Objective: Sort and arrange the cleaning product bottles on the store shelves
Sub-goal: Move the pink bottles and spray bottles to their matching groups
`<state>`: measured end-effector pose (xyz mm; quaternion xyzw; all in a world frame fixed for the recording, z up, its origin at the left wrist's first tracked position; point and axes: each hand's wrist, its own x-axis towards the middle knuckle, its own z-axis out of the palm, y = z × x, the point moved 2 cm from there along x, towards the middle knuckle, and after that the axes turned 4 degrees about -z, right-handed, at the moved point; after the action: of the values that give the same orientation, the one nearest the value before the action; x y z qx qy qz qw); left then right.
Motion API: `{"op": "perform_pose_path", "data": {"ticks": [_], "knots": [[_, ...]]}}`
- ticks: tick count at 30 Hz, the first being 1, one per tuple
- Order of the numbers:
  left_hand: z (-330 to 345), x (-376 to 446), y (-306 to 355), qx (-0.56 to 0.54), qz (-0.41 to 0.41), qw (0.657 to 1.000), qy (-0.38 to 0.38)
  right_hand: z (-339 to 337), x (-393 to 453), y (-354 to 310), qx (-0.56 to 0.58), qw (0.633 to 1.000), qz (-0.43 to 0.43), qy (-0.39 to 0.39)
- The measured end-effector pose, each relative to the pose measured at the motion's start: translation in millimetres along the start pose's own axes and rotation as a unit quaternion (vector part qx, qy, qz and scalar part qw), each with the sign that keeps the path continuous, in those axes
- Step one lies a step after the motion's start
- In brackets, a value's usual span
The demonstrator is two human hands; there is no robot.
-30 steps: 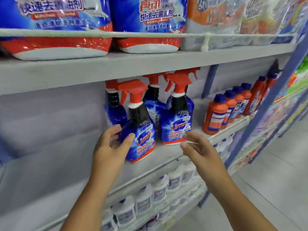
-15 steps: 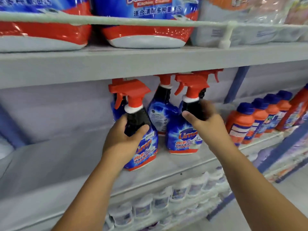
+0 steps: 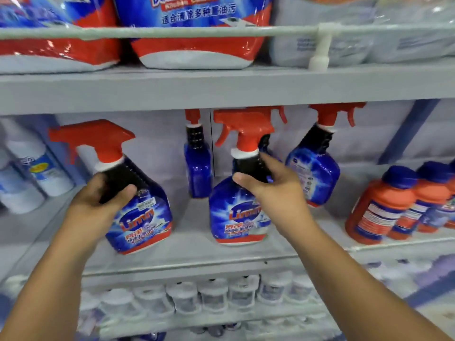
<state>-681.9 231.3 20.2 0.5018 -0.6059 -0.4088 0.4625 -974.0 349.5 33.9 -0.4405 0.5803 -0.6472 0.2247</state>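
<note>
The left hand (image 3: 98,200) grips the neck of a tilted spray bottle (image 3: 138,205) on the middle shelf (image 3: 192,252); the right hand (image 3: 273,190) grips an upright one (image 3: 236,212). Two more bottles behind look unsorted, so much work remains.

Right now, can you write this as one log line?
left hand: grips tilted spray bottle | right hand: grips upright spray bottle | place: middle shelf

Grey metal shelving (image 3: 221,87), three tiers visible, pale back panel (image 3: 160,143), blue upright post (image 3: 408,131) at right. Even, probably overhead, lighting. Floor barely visible.
</note>
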Motion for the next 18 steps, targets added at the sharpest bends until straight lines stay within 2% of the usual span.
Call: {"op": "perform_pose_path", "data": {"ticks": [5, 8, 10, 13, 14, 15, 17, 18], "knots": [[-24.8, -1.0, -1.1, 0.012, 0.003, 1.000, 0.027, 51.0, -8.9, 3.2, 0.004, 0.999, -0.033, -0.022], [-33.6, 1.2, -0.3, 0.033, 0.003, 0.998, 0.061, 72.6, -8.8, 7.6, -0.049, 0.996, -0.062, -0.032], [-36.1, -3.0, -5.3, 0.044, 0.008, 0.992, 0.116, 77.9, -8.5, 8.8, -0.073, 0.994, -0.062, -0.056], [-31.2, -30.2, -15.4, 0.059, 0.021, 0.957, 0.283, 69.3, -8.0, 10.9, -0.057, 0.992, -0.037, -0.104], [-15.6, -46.8, -8.1, 0.041, 0.052, 0.949, 0.309, 59.6, -8.3, 11.0, -0.029, 0.995, -0.024, -0.089], [5.2, -59.1, -2.9, 0.049, 0.103, 0.950, 0.292, 46.8, -7.5, 11.8, -0.008, 0.999, -0.015, -0.049], [47.0, -75.1, 16.5, 0.078, 0.178, 0.964, 0.183, 12.1, -1.4, 11.4, -0.036, 0.996, -0.047, 0.062], [65.0, -76.9, 27.7, 0.064, 0.173, 0.974, 0.130, -6.7, 3.1, 8.7, -0.065, 0.989, -0.070, 0.111]]}}
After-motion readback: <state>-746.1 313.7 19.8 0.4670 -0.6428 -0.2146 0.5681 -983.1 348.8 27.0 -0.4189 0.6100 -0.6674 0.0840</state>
